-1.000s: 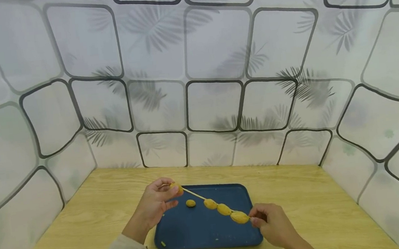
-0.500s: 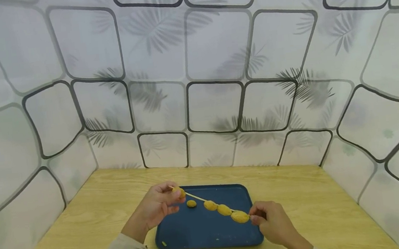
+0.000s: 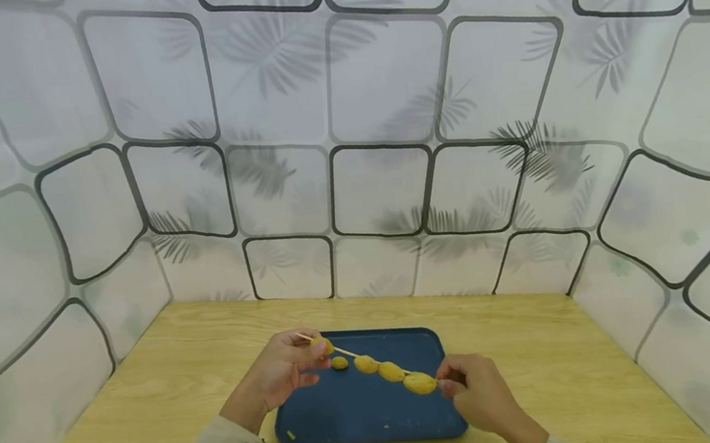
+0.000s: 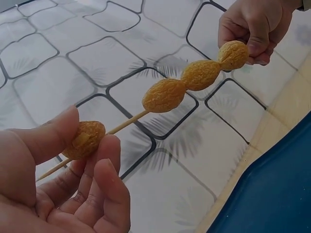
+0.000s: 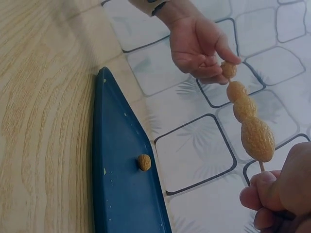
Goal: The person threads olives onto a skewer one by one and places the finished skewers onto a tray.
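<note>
A thin wooden skewer (image 3: 345,352) slants above the tray, carrying three golden, wrinkled oval pieces of food (image 4: 200,75) close together towards its right end. My left hand (image 3: 267,379) pinches a further golden oval piece (image 4: 87,140) between thumb and fingers. The skewer runs through that piece, and its pointed tip shows on the far side in the left wrist view. Bare skewer separates this piece from the other three. At the opposite end, my right hand (image 3: 484,395) pinches the skewer just beside the largest piece (image 5: 257,139).
Below the hands lies a dark blue tray (image 3: 357,423) on a wood-grain table (image 3: 171,385). One loose golden oval piece (image 5: 144,162) rests in it, along with small crumbs. Patterned cloth walls (image 3: 374,89) rise at the back and both sides.
The piece in my left hand has slid further onto the skewer, and more of the tip sticks out beyond it. My right hand has shifted slightly left with the skewer.
</note>
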`<state>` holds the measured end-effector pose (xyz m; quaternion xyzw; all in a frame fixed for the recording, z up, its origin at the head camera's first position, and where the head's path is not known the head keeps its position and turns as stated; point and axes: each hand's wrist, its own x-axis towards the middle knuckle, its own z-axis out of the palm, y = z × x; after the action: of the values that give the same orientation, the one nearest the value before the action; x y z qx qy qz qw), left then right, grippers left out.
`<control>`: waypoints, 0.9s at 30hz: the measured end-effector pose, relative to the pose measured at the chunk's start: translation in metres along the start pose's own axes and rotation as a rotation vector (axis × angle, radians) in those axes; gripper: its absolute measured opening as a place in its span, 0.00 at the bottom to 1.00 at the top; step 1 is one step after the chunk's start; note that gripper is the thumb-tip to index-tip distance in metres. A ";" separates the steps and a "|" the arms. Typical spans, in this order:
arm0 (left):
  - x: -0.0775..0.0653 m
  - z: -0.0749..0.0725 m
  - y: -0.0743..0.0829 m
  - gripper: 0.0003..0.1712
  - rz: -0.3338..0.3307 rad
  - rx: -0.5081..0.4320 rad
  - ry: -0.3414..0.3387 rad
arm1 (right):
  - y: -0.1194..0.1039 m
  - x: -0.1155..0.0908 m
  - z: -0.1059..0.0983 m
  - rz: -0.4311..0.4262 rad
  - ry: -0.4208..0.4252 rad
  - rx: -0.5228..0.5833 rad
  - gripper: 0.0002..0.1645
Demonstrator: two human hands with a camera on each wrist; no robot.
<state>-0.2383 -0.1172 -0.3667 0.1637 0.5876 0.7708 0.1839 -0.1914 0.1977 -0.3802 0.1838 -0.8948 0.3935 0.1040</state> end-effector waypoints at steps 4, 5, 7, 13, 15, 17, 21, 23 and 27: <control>0.002 0.002 -0.001 0.09 -0.016 0.020 0.025 | -0.002 0.002 0.002 0.016 0.001 0.002 0.19; 0.002 0.002 -0.001 0.09 -0.020 0.024 0.030 | -0.002 0.002 0.003 0.019 0.002 0.006 0.19; 0.002 0.003 -0.001 0.09 -0.025 0.029 0.035 | -0.003 0.003 0.004 0.018 0.006 0.009 0.19; 0.004 0.006 -0.002 0.07 -0.031 0.033 0.040 | -0.006 0.004 0.007 0.001 0.016 0.005 0.18; 0.004 0.006 -0.002 0.06 -0.032 0.033 0.042 | -0.007 0.005 0.008 -0.002 0.017 -0.003 0.18; 0.004 0.007 -0.002 0.06 -0.031 0.033 0.042 | -0.007 0.005 0.009 -0.006 0.016 -0.008 0.18; 0.005 0.009 -0.002 0.06 -0.035 0.039 0.039 | -0.008 0.006 0.010 -0.015 0.019 -0.019 0.18; 0.004 0.010 -0.001 0.06 -0.037 0.041 0.038 | -0.009 0.006 0.011 -0.016 0.022 -0.019 0.18; 0.003 0.011 -0.001 0.05 -0.035 0.041 0.041 | -0.013 0.006 0.013 -0.011 0.025 -0.017 0.17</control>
<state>-0.2357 -0.1062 -0.3652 0.1415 0.6097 0.7583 0.1819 -0.1920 0.1784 -0.3787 0.1827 -0.8958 0.3873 0.1190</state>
